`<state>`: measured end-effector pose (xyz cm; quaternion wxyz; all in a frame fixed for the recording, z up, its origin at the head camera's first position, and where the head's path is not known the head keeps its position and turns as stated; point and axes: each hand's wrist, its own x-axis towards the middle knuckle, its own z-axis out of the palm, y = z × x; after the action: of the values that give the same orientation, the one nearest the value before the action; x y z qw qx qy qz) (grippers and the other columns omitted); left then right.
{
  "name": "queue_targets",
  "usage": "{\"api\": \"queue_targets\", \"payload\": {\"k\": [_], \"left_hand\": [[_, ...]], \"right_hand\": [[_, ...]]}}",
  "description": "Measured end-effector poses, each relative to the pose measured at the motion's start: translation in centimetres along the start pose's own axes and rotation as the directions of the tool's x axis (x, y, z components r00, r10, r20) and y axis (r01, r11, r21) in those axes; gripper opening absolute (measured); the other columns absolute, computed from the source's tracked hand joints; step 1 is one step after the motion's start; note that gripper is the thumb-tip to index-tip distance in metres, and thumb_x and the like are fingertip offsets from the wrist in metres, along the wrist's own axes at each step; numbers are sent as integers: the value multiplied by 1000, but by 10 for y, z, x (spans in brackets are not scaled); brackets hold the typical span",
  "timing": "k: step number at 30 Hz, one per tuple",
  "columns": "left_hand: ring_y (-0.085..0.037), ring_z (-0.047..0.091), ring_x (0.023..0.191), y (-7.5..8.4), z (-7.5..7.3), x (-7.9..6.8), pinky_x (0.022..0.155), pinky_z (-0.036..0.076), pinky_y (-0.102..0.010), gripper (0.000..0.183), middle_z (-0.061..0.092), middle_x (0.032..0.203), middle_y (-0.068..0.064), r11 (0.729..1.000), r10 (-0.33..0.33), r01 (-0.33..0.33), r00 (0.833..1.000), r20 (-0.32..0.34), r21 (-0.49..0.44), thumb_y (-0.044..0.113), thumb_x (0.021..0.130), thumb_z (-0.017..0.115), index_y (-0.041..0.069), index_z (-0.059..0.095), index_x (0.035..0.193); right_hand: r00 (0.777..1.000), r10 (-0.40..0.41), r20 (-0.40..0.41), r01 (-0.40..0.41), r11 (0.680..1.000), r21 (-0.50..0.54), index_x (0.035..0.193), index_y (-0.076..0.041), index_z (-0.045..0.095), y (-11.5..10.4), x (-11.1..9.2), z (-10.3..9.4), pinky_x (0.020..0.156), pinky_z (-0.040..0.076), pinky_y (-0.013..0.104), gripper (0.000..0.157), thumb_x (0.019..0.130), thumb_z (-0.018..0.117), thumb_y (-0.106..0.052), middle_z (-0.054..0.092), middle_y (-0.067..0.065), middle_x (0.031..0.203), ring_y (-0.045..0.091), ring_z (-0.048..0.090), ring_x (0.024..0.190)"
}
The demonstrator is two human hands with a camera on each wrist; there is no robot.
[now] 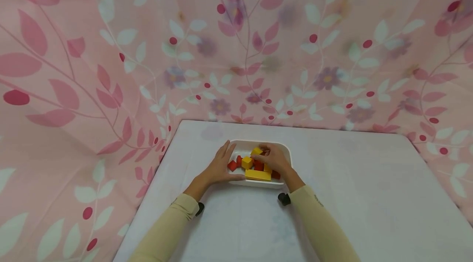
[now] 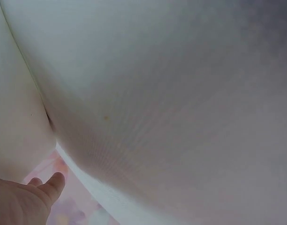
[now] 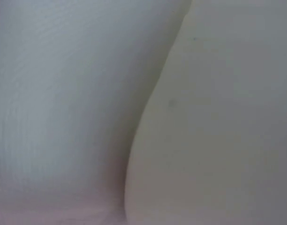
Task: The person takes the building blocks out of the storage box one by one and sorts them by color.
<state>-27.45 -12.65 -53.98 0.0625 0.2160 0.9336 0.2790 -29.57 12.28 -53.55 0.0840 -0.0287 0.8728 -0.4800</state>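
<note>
In the head view, a white tray (image 1: 240, 144) holds several red and yellow blocks. My left hand (image 1: 219, 166) is spread at the tray's left side, fingers along the left rim and thumb at the front rim. My right hand (image 1: 276, 157) reaches in over the right side and pinches a yellow block (image 1: 256, 151) between thumb and fingers. Below it lie a yellow cube (image 1: 246, 162), a long yellow block (image 1: 258, 175) and a red block (image 1: 232, 165) near the left hand. The left wrist view catches part of the left hand (image 2: 24, 201); pale surfaces fill the right wrist view.
The tray stands toward the back of a table with a white cloth (image 1: 351, 188). A pink floral curtain (image 1: 295, 48) hangs behind the table and along its left side. Dark wrist cameras (image 1: 283, 199) sit under the sleeves, close over the cloth.
</note>
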Motion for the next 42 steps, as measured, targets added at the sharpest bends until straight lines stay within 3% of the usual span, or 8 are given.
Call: {"api": "queue_targets", "payload": {"k": [5, 14, 19, 28, 35, 42], "left_hand": [[-31, 8, 154, 1, 1, 1, 117, 27, -59, 125, -2, 168, -8, 1000, -1, 1, 1000, 15, 3, 75, 68, 72, 25, 5, 160], [-29, 7, 154, 1, -1, -2, 120, 24, -54, 136, -3, 168, -7, 1000, -16, 16, 1000, 7, -1, 78, 66, 71, 11, 0, 160], [-30, 8, 154, 2, -1, -2, 120, 24, -55, 133, -2, 168, -8, 1000, -12, 13, 1000, 10, -15, 76, 67, 73, 12, 2, 160], [-30, 9, 154, 1, 1, -2, 118, 26, -56, 131, -4, 168, -5, 999, -23, 23, 1000, 8, -32, 75, 67, 73, 17, 1, 160], [-30, 11, 154, 1, 1, -3, 118, 27, -55, 132, -4, 168, -3, 999, -32, 32, 999, 13, -36, 75, 67, 73, 18, 1, 160], [-30, 9, 154, 1, -5, 2, 121, 23, -53, 135, -7, 168, -5, 999, -36, 33, 997, 70, 37, 76, 66, 73, 18, -3, 160]], "right_hand": [[1000, 7, -6, -7, 1000, -2, 130, -17, 62, 1, 0, -1, 91, 54, 35, 61, 80, 80, -46, 65, 4, 116, 23, 56, 97], [999, -32, -11, 32, 998, -50, 125, -19, 66, 1, 4, 3, 85, 53, 29, 52, 82, 78, -45, 64, 2, 109, 20, 55, 93], [999, -49, -10, 48, 996, -75, 120, -18, 69, -1, 3, 5, 86, 54, 33, 39, 86, 77, -35, 64, 3, 105, 21, 55, 91], [999, -31, -5, 31, 997, -67, 117, -19, 70, 0, 3, 6, 89, 54, 35, 32, 87, 77, -27, 64, 3, 107, 22, 55, 93], [999, -34, 8, 34, 998, -53, 119, -20, 67, 2, 1, 6, 91, 53, 36, 33, 88, 76, -24, 63, 3, 109, 22, 54, 95], [1000, -22, 16, 23, 1000, -18, 122, -20, 66, -1, -1, 3, 89, 52, 33, 36, 88, 76, -24, 62, 3, 109, 22, 54, 96]]}}
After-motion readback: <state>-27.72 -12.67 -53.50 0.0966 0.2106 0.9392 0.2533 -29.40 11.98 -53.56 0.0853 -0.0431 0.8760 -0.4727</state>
